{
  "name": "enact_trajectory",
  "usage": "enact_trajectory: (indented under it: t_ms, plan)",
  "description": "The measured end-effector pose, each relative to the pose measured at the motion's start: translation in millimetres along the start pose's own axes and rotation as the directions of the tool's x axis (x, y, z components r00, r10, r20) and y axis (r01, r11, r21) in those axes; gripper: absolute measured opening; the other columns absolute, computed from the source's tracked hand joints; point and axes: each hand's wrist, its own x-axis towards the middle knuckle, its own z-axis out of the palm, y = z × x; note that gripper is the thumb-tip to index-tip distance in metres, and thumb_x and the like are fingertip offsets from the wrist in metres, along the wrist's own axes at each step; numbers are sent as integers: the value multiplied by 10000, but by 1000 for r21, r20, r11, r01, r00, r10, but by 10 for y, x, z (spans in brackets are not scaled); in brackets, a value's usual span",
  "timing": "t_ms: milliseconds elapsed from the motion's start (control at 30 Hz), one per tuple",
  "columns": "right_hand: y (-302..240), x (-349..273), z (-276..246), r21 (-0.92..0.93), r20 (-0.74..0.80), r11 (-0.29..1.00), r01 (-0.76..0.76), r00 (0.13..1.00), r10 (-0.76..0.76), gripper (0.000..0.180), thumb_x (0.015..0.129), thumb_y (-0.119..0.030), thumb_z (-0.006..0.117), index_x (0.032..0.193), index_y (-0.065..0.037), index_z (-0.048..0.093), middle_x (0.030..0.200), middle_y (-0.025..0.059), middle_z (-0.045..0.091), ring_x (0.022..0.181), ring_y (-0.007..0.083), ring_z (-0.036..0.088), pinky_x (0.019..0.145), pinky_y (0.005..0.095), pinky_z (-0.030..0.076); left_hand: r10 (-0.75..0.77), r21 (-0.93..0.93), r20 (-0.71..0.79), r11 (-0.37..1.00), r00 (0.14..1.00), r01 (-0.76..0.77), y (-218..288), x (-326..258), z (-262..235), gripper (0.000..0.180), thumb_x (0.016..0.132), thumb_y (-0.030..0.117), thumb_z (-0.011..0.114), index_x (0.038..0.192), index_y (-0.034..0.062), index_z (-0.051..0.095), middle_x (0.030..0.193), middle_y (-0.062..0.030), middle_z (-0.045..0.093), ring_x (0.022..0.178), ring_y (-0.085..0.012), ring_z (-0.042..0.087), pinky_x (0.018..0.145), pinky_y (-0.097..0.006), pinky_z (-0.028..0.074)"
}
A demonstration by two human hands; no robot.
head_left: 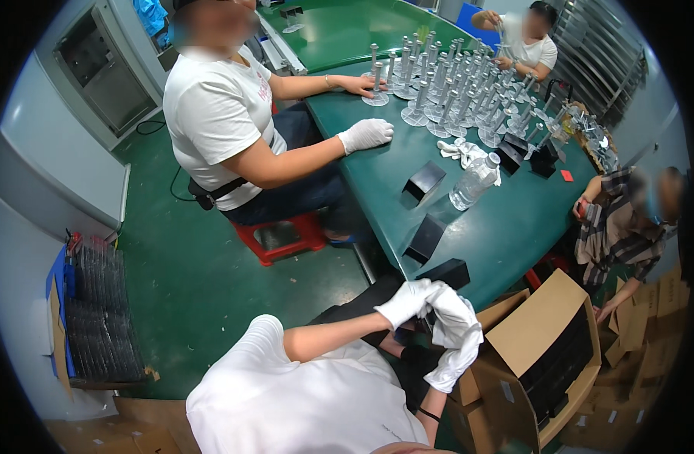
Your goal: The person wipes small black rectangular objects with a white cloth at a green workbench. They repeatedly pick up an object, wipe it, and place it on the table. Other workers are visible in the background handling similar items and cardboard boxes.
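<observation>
A crumpled white cloth (454,312) is bunched between my two hands at the near corner of the table. My left hand (403,303), in a white glove, has its fingers closed on the cloth's left side. Lower right, my right hand (442,371), also gloved in white, grips the cloth's lower end; its fingers are partly covered by the folds. Just beyond the cloth a black box-shaped part (447,272) lies at the table edge. Two more black parts, one (425,237) nearer and one (424,181) farther, sit along the left edge. Whether anything is inside the cloth is hidden.
The green table (506,234) carries a clear plastic bottle (471,184), white gloves (460,151) and many metal posts on round bases (437,91). An open carton (547,325) of black parts stands at my right. Co-workers sit left (218,113), far (528,45) and right (619,219).
</observation>
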Motion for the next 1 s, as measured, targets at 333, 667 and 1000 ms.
enact_trajectory:
  t_ms: [333, 667, 1000]
  plan:
    - [257, -128, -378, 191, -243, 970, -150, 950, 195, 666, 1048, -521, 406, 1330, 62, 566, 1264, 155, 635, 1157, 251, 602, 1035, 378, 441, 532, 622, -212, 720, 820, -307, -224, -302, -557, 271, 988, 298, 592, 1146, 88, 658, 846, -60, 669, 677, -168, 644, 625, -293, 525]
    - [283, -174, -207, 275, -234, 945, -176, 941, 244, 660, 1046, -501, 448, 1301, 96, 570, 1211, 161, 663, 1083, 224, 639, 965, 329, 477, 627, 877, -117, 430, 770, -216, 118, 195, -516, 525, 838, 268, 714, 1328, 125, 593, 871, -152, 645, 795, -353, 666, 702, -439, 533]
    - [327, -150, -90, 351, -80, 889, -296, 936, 343, 443, 1052, -343, 493, 1244, 29, 636, 1164, 98, 704, 981, 187, 661, 878, 298, 495, 764, 938, -174, 321, 621, -132, 148, 1102, -1021, 239, 823, 161, 620, 1039, 149, 720, 985, -115, 689, 840, -344, 680, 769, -447, 553]
